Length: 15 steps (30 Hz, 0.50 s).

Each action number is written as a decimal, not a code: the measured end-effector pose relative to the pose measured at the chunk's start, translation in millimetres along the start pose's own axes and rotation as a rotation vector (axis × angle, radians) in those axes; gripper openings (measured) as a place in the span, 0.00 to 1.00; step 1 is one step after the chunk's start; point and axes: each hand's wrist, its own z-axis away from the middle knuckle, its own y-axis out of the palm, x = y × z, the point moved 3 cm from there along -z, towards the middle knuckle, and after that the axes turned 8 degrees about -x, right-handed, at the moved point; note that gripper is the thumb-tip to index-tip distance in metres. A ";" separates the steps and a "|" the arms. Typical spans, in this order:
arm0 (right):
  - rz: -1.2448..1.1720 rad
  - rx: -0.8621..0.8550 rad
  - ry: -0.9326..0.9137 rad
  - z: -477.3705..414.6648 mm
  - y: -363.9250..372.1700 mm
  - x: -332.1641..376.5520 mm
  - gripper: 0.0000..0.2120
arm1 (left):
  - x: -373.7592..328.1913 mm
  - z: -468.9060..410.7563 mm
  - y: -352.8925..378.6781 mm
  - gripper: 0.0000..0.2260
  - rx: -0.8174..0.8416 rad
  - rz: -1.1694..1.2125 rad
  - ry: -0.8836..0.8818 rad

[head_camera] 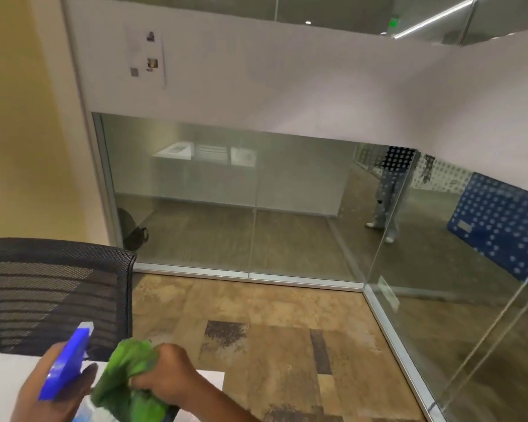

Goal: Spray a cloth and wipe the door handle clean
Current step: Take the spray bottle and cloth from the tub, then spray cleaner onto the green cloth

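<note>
At the bottom left, my left hand (54, 388) grips a spray bottle (69, 359) with a blue trigger head, its nozzle tilted up and to the right. My right hand (168, 377) is closed around a bunched green cloth (125, 382), held right beside the nozzle. The bottle's clear body shows under the cloth at the bottom edge. No door handle is in view.
A black mesh office chair (52, 287) stands at the left behind a white table (3, 382). Glass partition walls (256, 202) meet at a corner ahead and to the right. A person (390, 190) stands beyond the glass. Patterned carpet (272, 330) lies ahead.
</note>
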 end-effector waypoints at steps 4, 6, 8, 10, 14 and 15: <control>-0.318 -0.117 0.031 7.7 -5.1 1.2 0.16 | -109.3 61.6 -5.9 0.30 0.028 -0.133 0.111; -0.454 -0.161 0.061 7.1 -5.1 2.6 0.15 | -128.8 80.9 -3.4 0.24 0.061 -0.087 0.130; -0.578 -0.190 0.073 10.2 -7.0 8.4 0.16 | -133.9 90.1 -9.4 0.19 0.052 -0.052 0.062; -0.682 -0.191 0.103 15.4 -8.7 11.7 0.17 | -134.8 100.5 -11.5 0.14 0.052 -0.015 0.019; -0.791 -0.198 0.165 22.8 -5.3 12.3 0.23 | -134.4 115.3 -7.0 0.10 0.087 -0.047 -0.066; -0.821 -0.200 0.172 24.0 -5.0 12.2 0.24 | -134.0 116.7 -5.7 0.11 0.104 -0.075 -0.082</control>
